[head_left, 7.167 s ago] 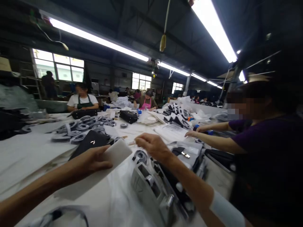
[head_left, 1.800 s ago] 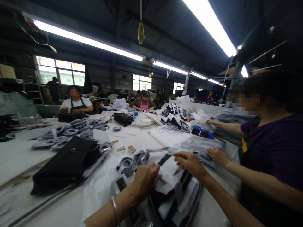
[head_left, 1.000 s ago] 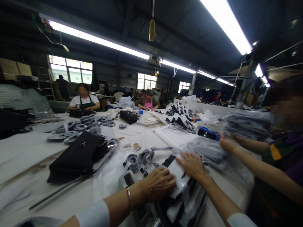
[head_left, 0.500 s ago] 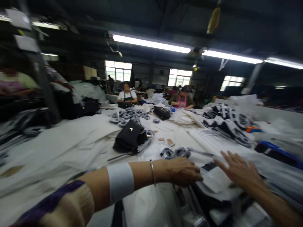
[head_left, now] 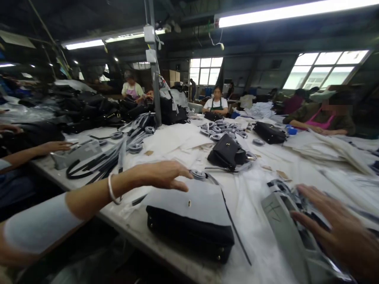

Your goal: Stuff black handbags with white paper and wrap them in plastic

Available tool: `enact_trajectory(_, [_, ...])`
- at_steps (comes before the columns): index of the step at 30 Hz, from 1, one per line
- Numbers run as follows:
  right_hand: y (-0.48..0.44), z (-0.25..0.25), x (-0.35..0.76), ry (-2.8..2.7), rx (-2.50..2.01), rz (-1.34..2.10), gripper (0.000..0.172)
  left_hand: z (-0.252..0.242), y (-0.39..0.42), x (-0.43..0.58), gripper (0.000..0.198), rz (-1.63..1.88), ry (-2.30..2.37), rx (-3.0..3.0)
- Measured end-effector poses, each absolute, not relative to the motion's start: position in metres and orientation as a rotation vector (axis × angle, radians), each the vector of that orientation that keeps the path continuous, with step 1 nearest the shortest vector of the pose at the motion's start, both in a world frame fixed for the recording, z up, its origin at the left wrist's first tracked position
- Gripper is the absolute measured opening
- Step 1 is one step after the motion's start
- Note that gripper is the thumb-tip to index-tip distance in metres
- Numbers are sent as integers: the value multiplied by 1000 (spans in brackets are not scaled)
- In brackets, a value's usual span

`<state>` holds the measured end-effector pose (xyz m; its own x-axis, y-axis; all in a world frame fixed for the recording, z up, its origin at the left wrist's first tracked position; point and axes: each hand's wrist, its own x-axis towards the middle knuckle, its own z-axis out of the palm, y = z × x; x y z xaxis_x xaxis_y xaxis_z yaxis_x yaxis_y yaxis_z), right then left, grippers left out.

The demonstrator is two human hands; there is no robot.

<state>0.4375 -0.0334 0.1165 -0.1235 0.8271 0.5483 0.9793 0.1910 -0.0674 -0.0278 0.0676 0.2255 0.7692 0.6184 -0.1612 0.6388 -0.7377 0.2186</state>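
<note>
My left hand [head_left: 166,175], a bangle at its wrist, hovers over the back of a black handbag [head_left: 189,232] that lies near the table edge. Its fingers are stretched out and apart, with nothing visible in them. A pale grey sheet [head_left: 189,193] covers the bag's flap, and a small gold clasp [head_left: 189,203] shows through. On the right, my right hand [head_left: 331,221] is spread open over a grey box [head_left: 281,228] with pen marks on its side. Dark and pale pieces show inside that box. Whether the right fingers touch them I cannot tell.
Another black handbag [head_left: 226,152] stands farther back, near a heap of coiled straps [head_left: 220,128]. Loose straps [head_left: 100,161] lie at left, by a co-worker's hand [head_left: 57,146]. A metal post [head_left: 155,71] rises beyond. Co-workers sit across the table, near stacked white sheets [head_left: 334,152].
The view has swung left, bringing the sheet-covered handbag into sight. My left hand has gone from the white-wrapped pile to above this bag; my right hand remains spread at the right.
</note>
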Motion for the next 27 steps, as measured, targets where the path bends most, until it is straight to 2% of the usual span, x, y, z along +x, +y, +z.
enact_trajectory(3, [-33,132,311,-2372,-1402,-201,74,191,27,-64,71,-68,1061,2612])
enact_trajectory(5, [-32,137,242,-2583,-1275,24,85,162,10,-71,81,-31,1041,2635])
enact_trajectory(8, [-24,134,184,-2718,-1327,289,99,121,-2,-63,71,58,980,2734])
enact_trajectory(11, [-18,122,175,-2737,-1548,428,102,95,-3,-49,71,120,915,2771])
enact_trajectory(15, [-24,101,185,-2695,-1703,449,89,81,-4,-43,70,190,821,2777])
enact_trajectory(20, [-39,68,186,-2625,-1741,169,74,71,-5,-52,75,316,1043,2841])
enact_trajectory(23, [-42,60,184,-2550,-1791,101,74,67,-2,-56,69,300,1224,2827])
enact_trajectory(27, [-34,78,178,-2554,-1853,292,84,58,-1,-51,52,267,1181,2819])
